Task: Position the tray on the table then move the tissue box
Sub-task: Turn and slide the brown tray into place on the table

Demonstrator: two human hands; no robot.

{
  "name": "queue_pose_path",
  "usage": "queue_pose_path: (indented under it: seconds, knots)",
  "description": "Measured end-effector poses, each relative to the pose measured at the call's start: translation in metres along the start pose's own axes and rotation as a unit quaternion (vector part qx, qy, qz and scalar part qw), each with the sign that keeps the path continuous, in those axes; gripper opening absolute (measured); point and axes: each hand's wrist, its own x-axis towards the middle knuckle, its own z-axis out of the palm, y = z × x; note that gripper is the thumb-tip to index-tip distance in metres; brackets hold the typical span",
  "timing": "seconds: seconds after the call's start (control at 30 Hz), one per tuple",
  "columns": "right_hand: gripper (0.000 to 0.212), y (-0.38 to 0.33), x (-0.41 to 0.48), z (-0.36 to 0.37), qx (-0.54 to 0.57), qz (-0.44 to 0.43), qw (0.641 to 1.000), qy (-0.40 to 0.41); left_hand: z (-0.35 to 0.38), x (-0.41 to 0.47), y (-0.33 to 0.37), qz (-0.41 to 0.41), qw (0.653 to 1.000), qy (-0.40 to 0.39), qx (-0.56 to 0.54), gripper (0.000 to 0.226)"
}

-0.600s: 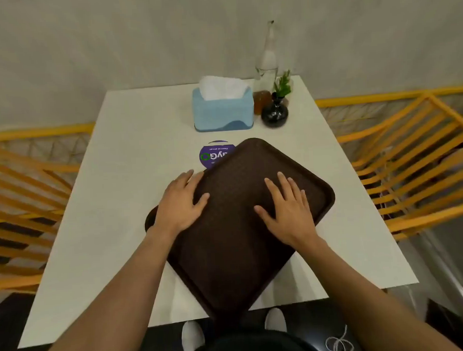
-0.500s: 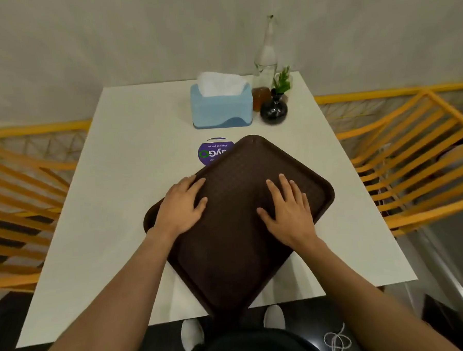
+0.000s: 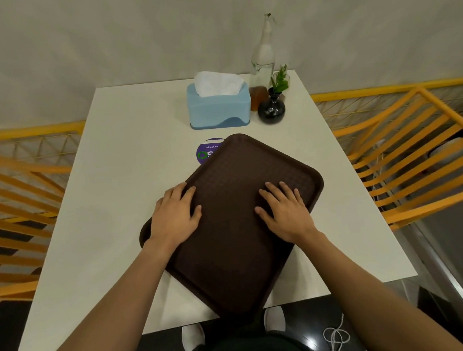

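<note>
While both palms press flat on it, the brown tray (image 3: 236, 228) lies skewed on the white table (image 3: 112, 181), one corner pointing toward the far wall and the near corner hanging past the table's near edge. On the tray's left side the left hand (image 3: 175, 216) is spread open, fingers extended, its heel over the tray's left rim; it grips nothing, only rests on the surface. On the tray's right half the right hand (image 3: 283, 213) lies the same way, fingers fanned and flat, closed on nothing.

Beyond the tray's far corner, clearly apart from it, stands the blue tissue box (image 3: 219, 109) with a white tissue (image 3: 217, 83) rising from its top. Between that box and the tray a round purple sticker (image 3: 206, 152) sits on the tabletop (the tray's far edge covers part of it). Just right of the tissue box are a dark round vase (image 3: 271, 110) with a green sprig, a small amber jar (image 3: 257, 97) and a tall clear glass bottle (image 3: 263, 53). Orange slatted chairs (image 3: 412, 171) flank the tray's table on either side.
</note>
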Motion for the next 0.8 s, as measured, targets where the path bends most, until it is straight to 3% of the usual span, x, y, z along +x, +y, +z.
queue_pose_path:
  seconds: [0.07,0.13,0.23,0.3,0.37,0.47,0.6,0.8]
  knots:
    - [0.044,0.000,0.001,-0.009,0.008,-0.069,0.996,0.048,-0.001,-0.006,-0.002,-0.027,0.999,0.024,0.010,0.055]
    - [0.029,-0.001,-0.005,-0.012,0.028,-0.076,0.982,0.171,-0.002,-0.005,-0.002,-0.046,0.998,0.038,0.008,0.053]
    - [0.035,-0.009,-0.026,-0.012,0.088,0.113,0.953,0.268,-0.007,0.006,-0.003,-0.057,0.998,0.027,-0.020,0.051]
    - [0.050,-0.012,-0.040,-0.007,0.114,0.247,0.930,0.247,-0.009,0.014,-0.008,-0.052,0.998,0.006,-0.044,0.049]
    - [0.060,-0.017,-0.050,-0.001,0.116,0.312,0.926,0.179,-0.007,0.018,-0.015,-0.044,0.996,-0.008,-0.071,0.047]
    - [0.056,-0.026,-0.055,0.013,0.103,0.318,0.934,0.127,-0.002,0.016,-0.025,-0.024,0.996,-0.008,-0.081,0.050]
    - [0.053,-0.036,-0.045,0.021,0.105,0.317,0.930,0.151,0.005,0.003,-0.046,-0.010,0.998,0.004,-0.063,0.052]
    - [0.054,-0.055,-0.021,0.021,0.073,0.266,0.952,0.130,0.005,-0.022,-0.075,-0.030,0.997,0.034,-0.058,0.051]
